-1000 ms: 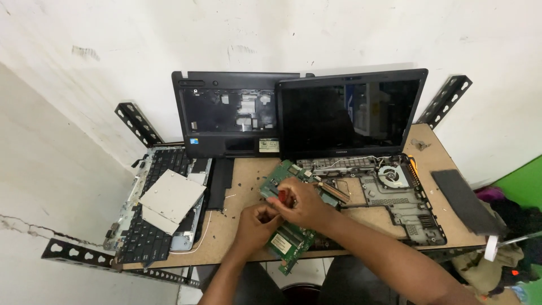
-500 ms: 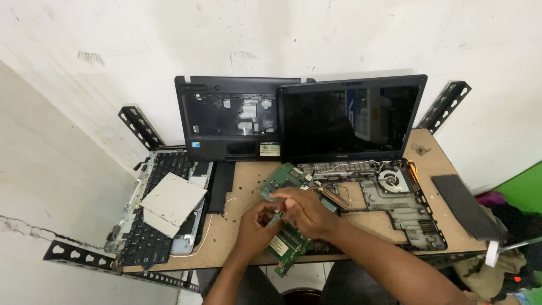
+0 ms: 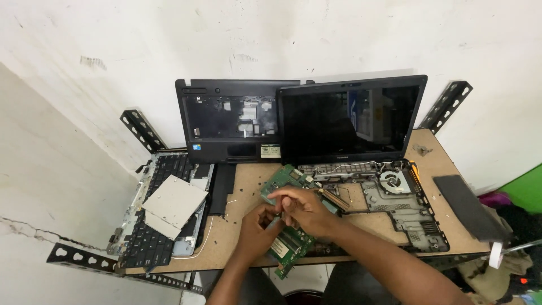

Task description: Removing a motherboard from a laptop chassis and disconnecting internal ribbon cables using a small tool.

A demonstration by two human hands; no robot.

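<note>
A green laptop motherboard (image 3: 289, 246) lies tilted on the wooden table (image 3: 237, 237), its near end over the front edge. My left hand (image 3: 257, 225) grips the board's left side near its middle. My right hand (image 3: 302, 208) rests on top of the board, fingers curled and pressing at a spot on it. Whether the right hand holds a small part or tool is hidden. Behind the hands sits the open laptop base (image 3: 403, 206) with its fan (image 3: 392, 181) and dark screen (image 3: 350, 120).
A black palmrest cover (image 3: 228, 121) leans on the wall. At the left lie a keyboard (image 3: 149, 237), a silver optical drive (image 3: 174, 200) and a black strip (image 3: 221, 186). A black battery (image 3: 466, 206) lies at the right edge. Perforated metal brackets (image 3: 449, 104) stick out at the corners.
Both hands have shifted slightly on the motherboard and closed in together over its middle. The board itself has barely moved.
</note>
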